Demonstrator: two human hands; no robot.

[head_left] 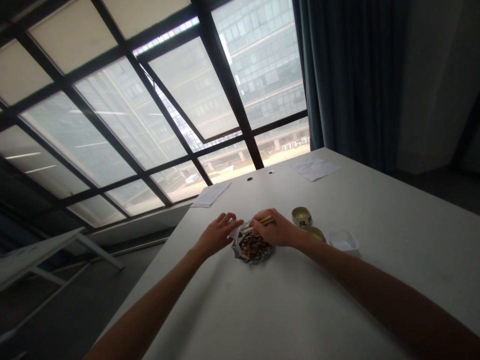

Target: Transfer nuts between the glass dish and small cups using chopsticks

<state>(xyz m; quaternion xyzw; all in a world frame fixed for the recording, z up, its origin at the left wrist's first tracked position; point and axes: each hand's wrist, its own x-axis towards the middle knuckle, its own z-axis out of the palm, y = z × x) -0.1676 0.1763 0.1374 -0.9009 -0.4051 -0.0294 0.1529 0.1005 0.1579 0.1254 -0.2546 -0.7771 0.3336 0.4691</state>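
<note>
My right hand [272,227] is closed around a pair of wooden chopsticks [267,220], whose tips point left over a heap of brown, nut-like bits [255,246]. The heap lies in a greyish, see-through holder with a wavy rim [248,260]; whether it is a dish or a bag I cannot tell. At its upper left, my left hand [217,234] pinches a thin white piece [235,232], perhaps paper or film. Just right of my right hand stands a yellowish bowl with dark markings [302,217]. A second yellowish bowl [317,233] is partly hidden by my right forearm.
A white square tray [344,241] sits to the right of the bowls on the white table [375,225]. Paper sheets lie at the far left [212,194] and far right [315,168]. Beyond are large windows [187,100] and a dark blue curtain [348,80].
</note>
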